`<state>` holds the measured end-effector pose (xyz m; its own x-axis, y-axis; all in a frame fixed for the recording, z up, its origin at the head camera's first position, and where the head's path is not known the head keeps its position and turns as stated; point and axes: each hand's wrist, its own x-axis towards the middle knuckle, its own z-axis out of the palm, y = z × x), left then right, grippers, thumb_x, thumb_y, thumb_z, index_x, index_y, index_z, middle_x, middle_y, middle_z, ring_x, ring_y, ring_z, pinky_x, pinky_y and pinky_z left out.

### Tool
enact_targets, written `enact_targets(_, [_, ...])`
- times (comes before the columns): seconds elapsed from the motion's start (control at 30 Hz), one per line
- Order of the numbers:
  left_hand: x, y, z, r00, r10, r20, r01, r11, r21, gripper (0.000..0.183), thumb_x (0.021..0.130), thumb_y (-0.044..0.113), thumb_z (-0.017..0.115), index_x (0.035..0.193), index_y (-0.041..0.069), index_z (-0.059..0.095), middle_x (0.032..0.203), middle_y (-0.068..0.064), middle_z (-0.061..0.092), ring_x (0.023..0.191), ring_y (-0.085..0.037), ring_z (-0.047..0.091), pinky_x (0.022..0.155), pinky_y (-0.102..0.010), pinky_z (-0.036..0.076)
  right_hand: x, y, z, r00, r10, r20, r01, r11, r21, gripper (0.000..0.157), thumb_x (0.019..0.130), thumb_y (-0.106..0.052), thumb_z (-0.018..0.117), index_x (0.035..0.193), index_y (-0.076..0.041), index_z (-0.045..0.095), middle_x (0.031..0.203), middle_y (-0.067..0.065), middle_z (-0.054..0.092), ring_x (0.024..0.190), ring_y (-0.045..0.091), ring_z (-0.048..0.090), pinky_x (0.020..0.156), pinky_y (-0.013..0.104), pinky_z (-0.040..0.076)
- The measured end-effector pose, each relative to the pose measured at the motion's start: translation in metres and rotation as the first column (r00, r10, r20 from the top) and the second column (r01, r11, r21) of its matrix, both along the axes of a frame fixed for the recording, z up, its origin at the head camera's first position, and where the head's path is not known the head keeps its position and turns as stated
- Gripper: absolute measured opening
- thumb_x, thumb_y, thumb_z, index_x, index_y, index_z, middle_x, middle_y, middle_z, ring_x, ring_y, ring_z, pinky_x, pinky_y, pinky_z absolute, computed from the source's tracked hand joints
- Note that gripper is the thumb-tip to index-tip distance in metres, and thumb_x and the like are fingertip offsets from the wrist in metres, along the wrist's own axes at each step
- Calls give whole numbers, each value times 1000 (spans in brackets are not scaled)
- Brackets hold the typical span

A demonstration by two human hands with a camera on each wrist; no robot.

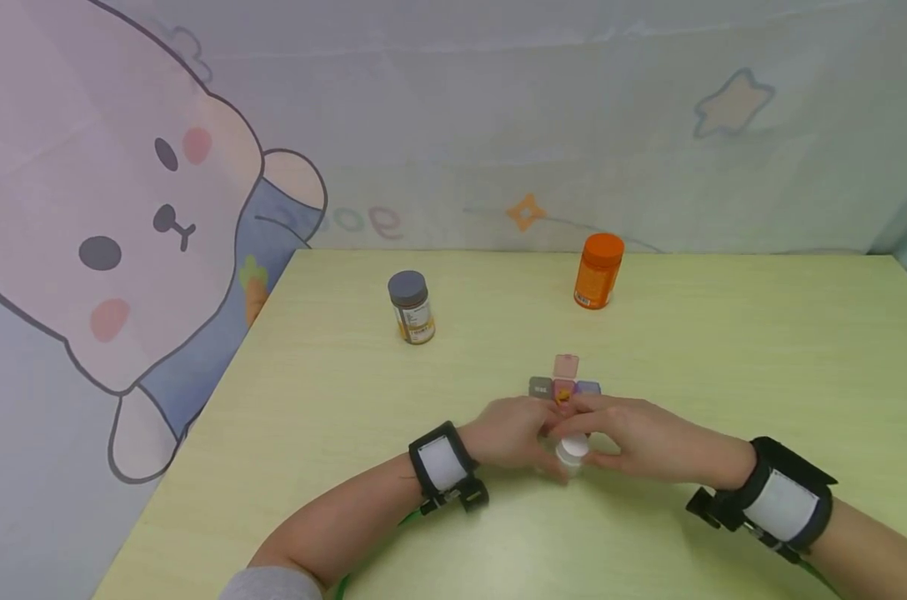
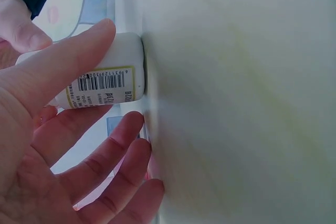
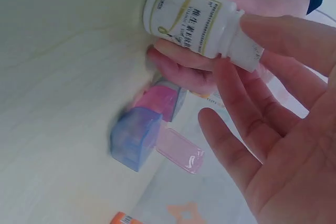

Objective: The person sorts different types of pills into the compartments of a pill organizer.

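Observation:
A white vitamin bottle stands upright on the table between both hands, its label facing the right wrist camera and a barcode showing in the left wrist view. My left hand holds the bottle's body between thumb and index finger, the other fingers spread loosely. At the top, my right hand pinches the white cap with thumb and fingers. Just behind the hands lies a small pill box with a grey compartment, a pink one and a blue one. The pink lid is raised, and something yellow-orange shows inside.
Farther back on the pale yellow-green table stand a grey-lidded jar on the left and an orange bottle on the right. A printed cloth with a cartoon bear hangs behind the table.

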<state>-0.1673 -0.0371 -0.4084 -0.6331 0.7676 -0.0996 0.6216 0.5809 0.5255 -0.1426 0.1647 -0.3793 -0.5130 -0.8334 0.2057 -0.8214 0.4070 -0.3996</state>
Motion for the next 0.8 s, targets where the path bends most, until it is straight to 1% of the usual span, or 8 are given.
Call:
enact_targets(0.07, [1,0,0,1000,8,-2,-8,1000,-4,45,66,44,76,102,22,62,88,16,52,76,-2,44,62,-15,35,2,0,-3,999,-35,30,36,999,-13,41,75,-20,72,114,-24,58,114,-10,48,99,8,48,79,29,44])
enact_targets(0.17, [1,-1,1,1000,11,-16,-11,1000,-16,44,66,44,76,101,21,61,86,13,51,75,-2,44,61,-15,35,6,-1,-8,993,-96,75,101,993,-66,43,76,-32,71,115,-28,54,112,-14,50,95,4,49,76,30,45])
enact_targets(0.23, [2,-1,2,1000,10,-20,-10,1000,-28,42,66,43,76,99,21,62,85,10,50,74,-3,43,60,-15,34,7,0,-11,990,-108,92,118,987,-111,45,76,-36,70,116,-28,52,110,-15,50,91,2,49,72,29,45])
enact_targets(0.3, [2,0,2,1000,6,-25,-7,999,-35,40,67,43,76,98,21,63,85,10,51,74,-3,43,60,-16,34,8,2,-14,989,-104,108,120,981,-151,46,77,-36,70,118,-27,51,108,-14,52,86,2,49,68,29,45])
enact_targets(0.47, [2,0,2,1000,4,-19,-4,999,-40,42,67,43,76,101,21,65,89,13,52,77,-3,44,63,-15,35,5,6,-21,984,-72,164,103,975,-195,43,81,-30,66,121,-24,53,106,-12,53,87,4,51,68,29,46])
enact_targets(0.6, [2,0,1,1000,5,-16,-5,999,-39,42,67,44,75,101,21,66,90,14,52,77,-2,44,63,-15,35,2,8,-21,983,-53,176,86,978,-188,39,82,-31,64,119,-23,54,106,-12,54,89,5,51,71,30,46])
enact_targets(0.8, [1,1,0,1000,4,-19,-5,999,-35,39,66,44,76,98,22,66,92,16,52,78,-2,45,64,-15,35,1,10,-15,987,-42,157,64,989,-137,36,83,-32,63,118,-23,55,111,-10,56,91,5,51,74,30,46])
